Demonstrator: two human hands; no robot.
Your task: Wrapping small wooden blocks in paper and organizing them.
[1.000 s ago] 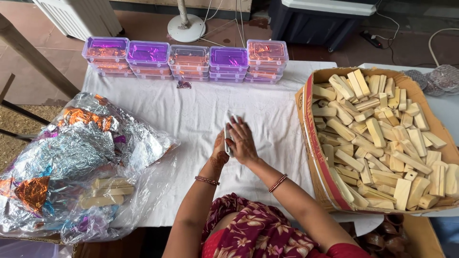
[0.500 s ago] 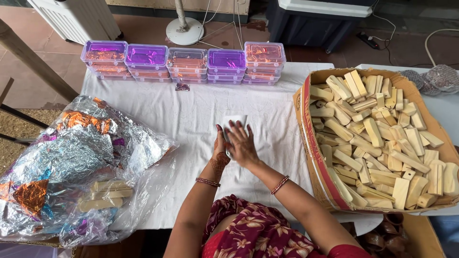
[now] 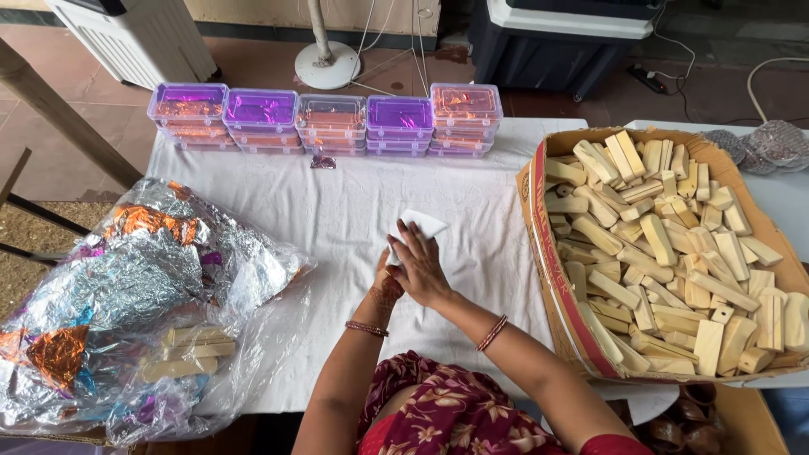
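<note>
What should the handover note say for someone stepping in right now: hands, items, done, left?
Left hand and right hand are pressed together at table centre, both on a small white piece held over the white cloth.
Cardboard box of pale wooden blocks sits to the right.
Clear bag of foil sheets lies to the left, a few blocks inside.
Done: stacked lidded containers with purple and orange contents line the far edge.
Left: the box is full of bare blocks.
</note>
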